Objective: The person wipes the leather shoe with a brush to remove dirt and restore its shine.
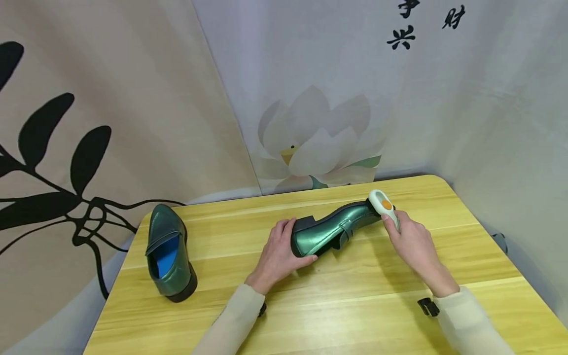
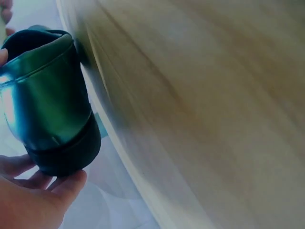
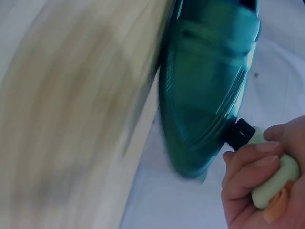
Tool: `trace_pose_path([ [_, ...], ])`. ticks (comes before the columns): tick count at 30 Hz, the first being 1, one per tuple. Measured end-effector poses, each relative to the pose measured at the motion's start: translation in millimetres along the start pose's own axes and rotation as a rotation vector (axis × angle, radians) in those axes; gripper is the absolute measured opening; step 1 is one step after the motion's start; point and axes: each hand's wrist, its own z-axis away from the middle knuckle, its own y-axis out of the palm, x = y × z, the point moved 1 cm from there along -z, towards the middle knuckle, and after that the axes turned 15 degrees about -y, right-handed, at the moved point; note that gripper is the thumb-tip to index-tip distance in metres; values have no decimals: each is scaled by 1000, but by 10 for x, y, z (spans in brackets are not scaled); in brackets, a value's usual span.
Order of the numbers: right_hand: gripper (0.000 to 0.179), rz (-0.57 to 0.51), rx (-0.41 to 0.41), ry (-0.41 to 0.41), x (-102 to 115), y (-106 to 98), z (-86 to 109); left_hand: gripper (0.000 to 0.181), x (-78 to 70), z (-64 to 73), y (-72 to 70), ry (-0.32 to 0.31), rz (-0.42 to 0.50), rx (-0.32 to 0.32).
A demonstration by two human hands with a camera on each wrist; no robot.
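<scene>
A shiny green loafer is tipped on its side, its heel to the left and its toe to the right. My left hand grips it round the heel, thumb on the near side and fingers at the black sole. In my right hand is a small white brush with an orange button and a black head. That black head meets the toe of the loafer; its bristles are too hidden to make out. In the right wrist view, fingers curl round the white handle.
The matching green loafer, with a blue insole, stands upright at the table's left side. Under everything is a light wooden table with rounded corners. Behind it hangs a pale curtain printed with a lotus, leaves and characters.
</scene>
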Motion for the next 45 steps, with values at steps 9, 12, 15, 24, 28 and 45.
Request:
trace_pose_path([
  [9,60,-4,18,108,-340,-50,127,107,15,2,-48,-23,-4,-2],
  [12,62,-3,11,60,-286,-48,97,108,9,1,-47,-30,-8,12],
  [15,62,15,5,38,-264,-62,73,108,0,3,-37,-41,-14,28],
  [24,56,111,-2,-11,-319,-87,22,109,-63,-3,-78,7,-37,-3],
  [28,46,169,-22,-120,-149,-61,-57,111,-89,7,-86,41,-71,-15],
  [45,43,315,156,-383,97,-162,-295,111,-185,2,-83,140,-151,-53],
])
